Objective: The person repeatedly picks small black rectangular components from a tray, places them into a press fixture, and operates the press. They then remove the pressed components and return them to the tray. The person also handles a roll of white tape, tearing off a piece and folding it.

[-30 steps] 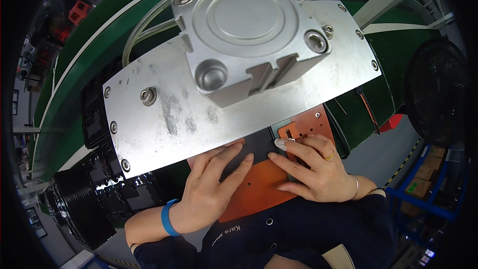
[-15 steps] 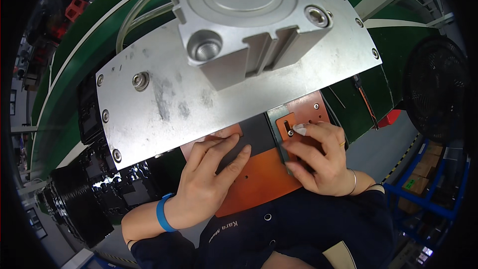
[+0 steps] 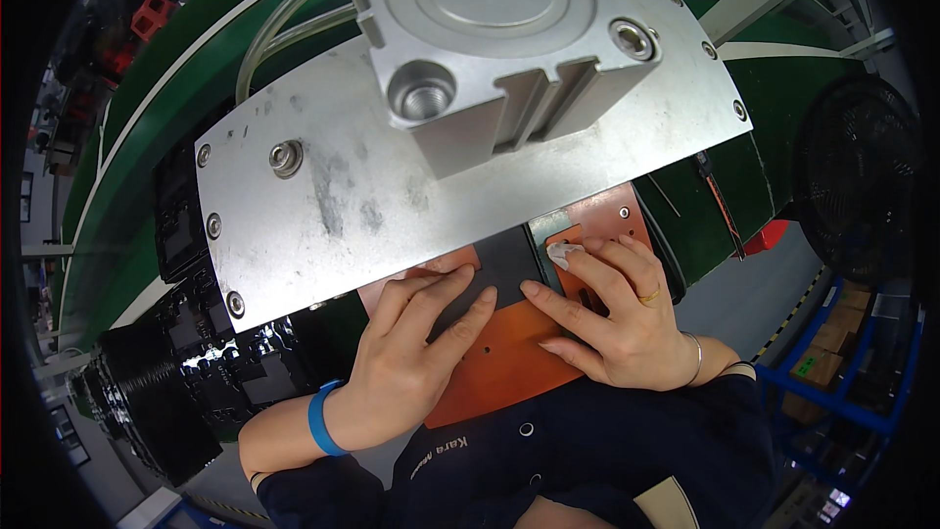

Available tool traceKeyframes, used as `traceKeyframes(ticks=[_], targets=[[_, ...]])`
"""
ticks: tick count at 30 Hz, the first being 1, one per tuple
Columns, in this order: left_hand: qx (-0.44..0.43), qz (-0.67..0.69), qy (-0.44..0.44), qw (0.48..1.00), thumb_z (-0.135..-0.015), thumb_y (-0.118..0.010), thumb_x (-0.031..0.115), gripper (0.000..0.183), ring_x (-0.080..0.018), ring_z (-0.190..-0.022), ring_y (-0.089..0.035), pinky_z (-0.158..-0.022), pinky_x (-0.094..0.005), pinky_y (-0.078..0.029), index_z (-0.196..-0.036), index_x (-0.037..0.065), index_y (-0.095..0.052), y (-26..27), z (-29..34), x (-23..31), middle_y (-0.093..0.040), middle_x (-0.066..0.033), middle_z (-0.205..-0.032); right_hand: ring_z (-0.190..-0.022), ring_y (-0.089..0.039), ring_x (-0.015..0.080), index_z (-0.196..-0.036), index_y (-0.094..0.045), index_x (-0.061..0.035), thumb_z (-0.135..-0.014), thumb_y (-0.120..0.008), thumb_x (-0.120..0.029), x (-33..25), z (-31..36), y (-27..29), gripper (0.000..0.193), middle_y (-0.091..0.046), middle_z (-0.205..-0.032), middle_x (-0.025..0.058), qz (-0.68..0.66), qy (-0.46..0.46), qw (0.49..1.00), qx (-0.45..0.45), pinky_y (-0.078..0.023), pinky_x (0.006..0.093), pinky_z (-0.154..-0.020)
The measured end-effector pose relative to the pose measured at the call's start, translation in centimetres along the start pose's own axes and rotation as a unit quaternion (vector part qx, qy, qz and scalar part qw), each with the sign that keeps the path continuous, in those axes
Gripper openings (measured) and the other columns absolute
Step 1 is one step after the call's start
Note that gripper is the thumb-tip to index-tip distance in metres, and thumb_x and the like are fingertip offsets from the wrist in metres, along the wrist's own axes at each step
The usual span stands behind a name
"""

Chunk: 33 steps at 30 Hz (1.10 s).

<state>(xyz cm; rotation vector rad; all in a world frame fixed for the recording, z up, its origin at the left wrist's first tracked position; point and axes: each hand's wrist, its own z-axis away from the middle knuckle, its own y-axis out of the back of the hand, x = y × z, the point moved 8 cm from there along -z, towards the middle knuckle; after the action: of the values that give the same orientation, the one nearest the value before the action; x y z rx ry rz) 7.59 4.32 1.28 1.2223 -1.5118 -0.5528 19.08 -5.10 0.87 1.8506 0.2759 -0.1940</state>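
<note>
A dark grey flat piece (image 3: 507, 260) lies on an orange plate (image 3: 494, 367) beneath the machine's front edge. My left hand (image 3: 409, 338) rests on the left side of the grey piece, fingers stretched out, the fingertips near the plate's raised orange edge. Over the right side is my right hand (image 3: 619, 318), its fingers apart, with a white covering on one fingertip. One of its fingertips touches the grey piece's right edge. Partly hidden under that hand is a small slotted orange block (image 3: 563, 237), beside a dark green strip (image 3: 544, 225). Neither hand holds anything I can see.
A silver metal plate (image 3: 294, 196) carrying a large cylinder block (image 3: 490, 0) overhangs the work. Black packaged parts (image 3: 264, 377) stand in stacks at left. An orange-and-black knife-like tool (image 3: 720, 198) lies on the green surface at right, near a black fan (image 3: 857, 176).
My right hand has shifted left from the block's slot, and its fingers now spread over the block and onto the grey piece's edge. My left hand stays nearly still.
</note>
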Motion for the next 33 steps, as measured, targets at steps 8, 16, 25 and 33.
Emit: traceKeyframes(ticks=[8, 16, 25, 33], targets=[[-0.003, 0.001, 0.0, 1.0, -0.063, -0.063, 0.001, 0.047, -0.0299, -0.099, -0.056, -0.085, -0.035, -0.052, -0.11, 0.0, -0.068, 0.0, 0.0, 0.0, -0.059, -0.0179, -0.115, -0.12, -0.044, 0.0283, -0.116, -0.067, -0.0148, -0.07, -0.076, -0.034, -0.1, -0.1, 0.1, 0.05, -0.053, -0.122, 0.0086, -0.004, 0.008, 1.0, 0.0, -0.036, 0.0452, -0.1], [-0.011, -0.001, 0.008, 1.0, -0.065, -0.063, -0.002, 0.049, -0.0333, -0.103, -0.052, -0.088, -0.0387, -0.048, -0.114, 0.003, -0.067, -0.3, 0.1, 0.0, -0.055, -0.0179, -0.118, -0.117, -0.047, 0.0289, -0.115, -0.066, -0.0108, -0.07, -0.077, -0.031, 0.0, 0.2, 0.3, 0.051, -0.053, -0.123, 0.0103, -0.039, 0.018, 0.999, 0.02, -0.039, 0.0443, -0.096], [0.059, -0.098, -0.065, 0.991, -0.068, -0.07, -0.001, 0.054, -0.028, -0.098, -0.053, -0.081, -0.0349, -0.049, -0.12, 0.01, -0.063, 1.7, 1.4, 3.5, -0.056, -0.0157, -0.115, -0.055, -0.057, 0.0111, -0.102, -0.067, 0.0013, -0.079, -0.076, -0.016, 3.9, -0.8, 2.1, 0.03, -0.065, -0.08, 0.0087, -0.336, -0.126, 0.932, 0.06, -0.044, 0.0236, -0.053], [0.092, 0.01, -0.045, 0.995, -0.078, -0.073, 0.01, 0.054, -0.0291, -0.098, -0.059, -0.081, -0.0368, -0.051, -0.129, 0.005, -0.055, 3.8, 1.6, 3.2, -0.059, -0.0184, -0.117, -0.051, -0.052, 0.0018, -0.083, -0.068, 0.0, -0.086, -0.072, -0.017, 2.2, -2.1, -0.4, 0.017, -0.062, -0.062, 0.0017, -0.565, -0.154, 0.801, -0.126, -0.037, 0.0202, -0.048]])
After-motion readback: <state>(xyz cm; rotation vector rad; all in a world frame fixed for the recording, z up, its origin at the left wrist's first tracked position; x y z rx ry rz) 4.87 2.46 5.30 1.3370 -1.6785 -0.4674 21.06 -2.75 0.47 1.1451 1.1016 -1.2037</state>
